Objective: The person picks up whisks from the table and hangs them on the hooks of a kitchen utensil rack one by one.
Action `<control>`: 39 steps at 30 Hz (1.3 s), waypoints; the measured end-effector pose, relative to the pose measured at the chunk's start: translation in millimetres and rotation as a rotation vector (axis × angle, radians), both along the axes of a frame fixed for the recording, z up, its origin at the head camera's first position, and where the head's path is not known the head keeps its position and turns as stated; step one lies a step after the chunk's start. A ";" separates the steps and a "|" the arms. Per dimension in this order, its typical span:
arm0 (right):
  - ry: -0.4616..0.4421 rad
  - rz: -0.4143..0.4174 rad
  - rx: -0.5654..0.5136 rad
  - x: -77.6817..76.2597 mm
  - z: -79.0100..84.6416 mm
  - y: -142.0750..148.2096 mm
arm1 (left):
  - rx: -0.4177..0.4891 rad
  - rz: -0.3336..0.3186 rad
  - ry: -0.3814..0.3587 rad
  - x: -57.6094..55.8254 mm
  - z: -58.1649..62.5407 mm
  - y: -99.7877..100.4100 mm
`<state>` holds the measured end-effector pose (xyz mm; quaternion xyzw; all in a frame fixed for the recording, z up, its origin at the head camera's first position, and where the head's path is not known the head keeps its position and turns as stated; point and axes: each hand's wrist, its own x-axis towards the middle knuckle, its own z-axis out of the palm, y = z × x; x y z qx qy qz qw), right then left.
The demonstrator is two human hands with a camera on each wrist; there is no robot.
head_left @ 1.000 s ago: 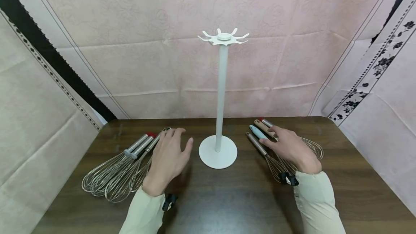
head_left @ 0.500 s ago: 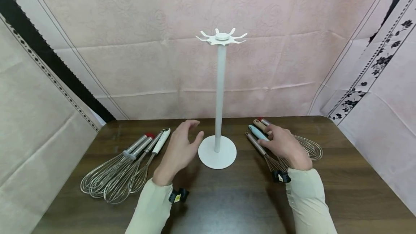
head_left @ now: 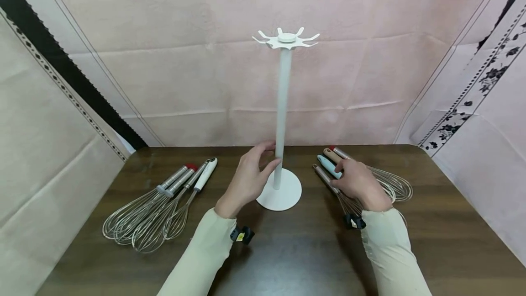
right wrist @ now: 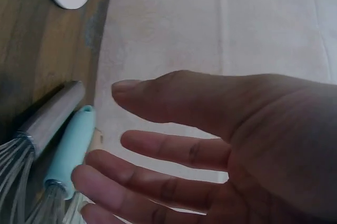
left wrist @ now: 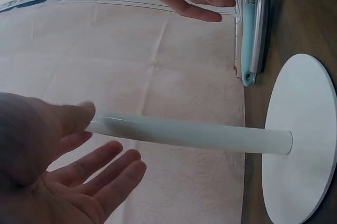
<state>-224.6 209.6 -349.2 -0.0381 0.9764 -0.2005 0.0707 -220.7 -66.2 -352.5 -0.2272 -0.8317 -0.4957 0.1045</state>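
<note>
In the head view my left hand (head_left: 249, 179) is at the post (head_left: 283, 99) of a white stand, which has a ring of hooks (head_left: 286, 39) on top and a round base (head_left: 280, 199). Its thumb overlaps the post; the left wrist view shows the fingers (left wrist: 118, 184) loosely extended, not wrapped round it. My right hand (head_left: 361, 184) hovers over several whisks at the right, fingers relaxed, holding nothing. Nearest to it are a whisk with a light blue handle (right wrist: 71, 147) and one with a metal handle (right wrist: 52, 113). A beige-handled whisk (head_left: 332, 155) lies behind.
More whisks (head_left: 144, 220) lie bunched at the left of the wooden table (head_left: 300, 259); one has a white handle (head_left: 205, 175), others metal handles, red at the end. A pale patterned cloth (head_left: 197, 90) hangs behind the table's back edge.
My left hand has moved right, from above the left whisks to the stand's post, uncovering the white-handled whisk. My right hand has shifted slightly left and stays over the right whisks.
</note>
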 end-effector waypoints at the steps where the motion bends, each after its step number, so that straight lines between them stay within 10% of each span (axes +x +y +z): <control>1: -0.008 0.006 0.009 -0.1 -0.7 1.3 | 0.010 -0.005 0.000 -1.1 -0.4 1.6; 39: -0.142 0.049 0.085 1.3 -22.4 1.9 | -0.011 0.088 0.030 -11.0 -24.6 15.8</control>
